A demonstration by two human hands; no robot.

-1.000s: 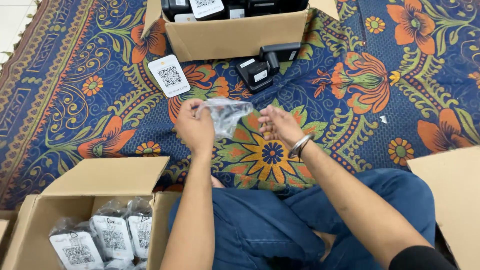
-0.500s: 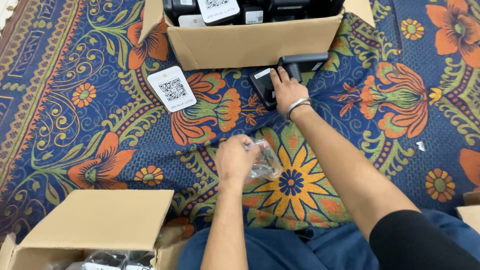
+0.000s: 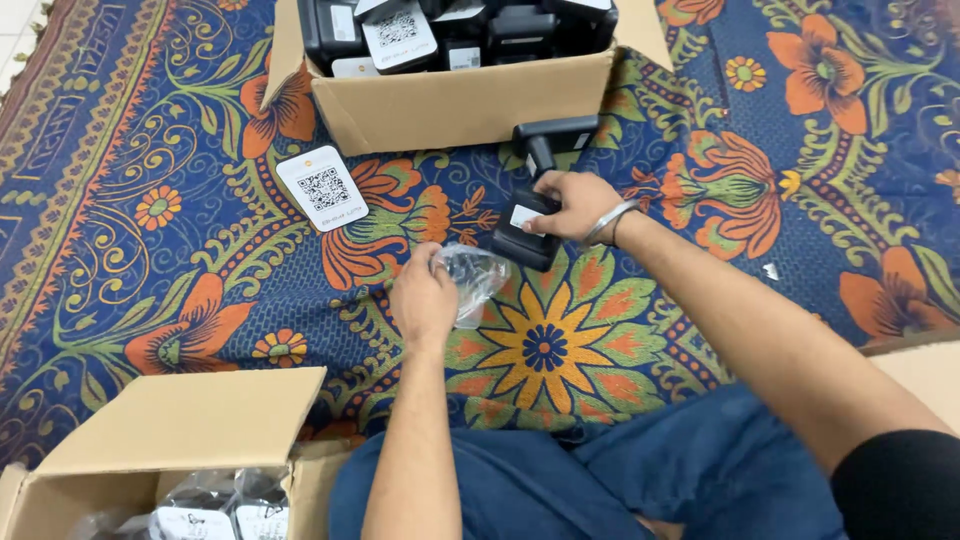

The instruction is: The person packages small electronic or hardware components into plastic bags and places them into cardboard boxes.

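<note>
Here the right hand (image 3: 570,205) fingers pinch a black device (image 3: 528,232), just up-right of the left hand (image 3: 425,295) clutching a clear plastic bag (image 3: 475,280).

— What are the hands doing over the patterned rug (image 3: 150,150)?
— The left hand (image 3: 425,300) grips a clear plastic bag (image 3: 472,275); the right hand (image 3: 575,205) clasps a black device (image 3: 525,232).
— And nearby?
— A cardboard box (image 3: 460,100) of black devices, and a white card (image 3: 322,188) on the rug.

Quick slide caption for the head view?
Right hand grips a black device while left hand holds a clear plastic bag over a floral rug.
</note>
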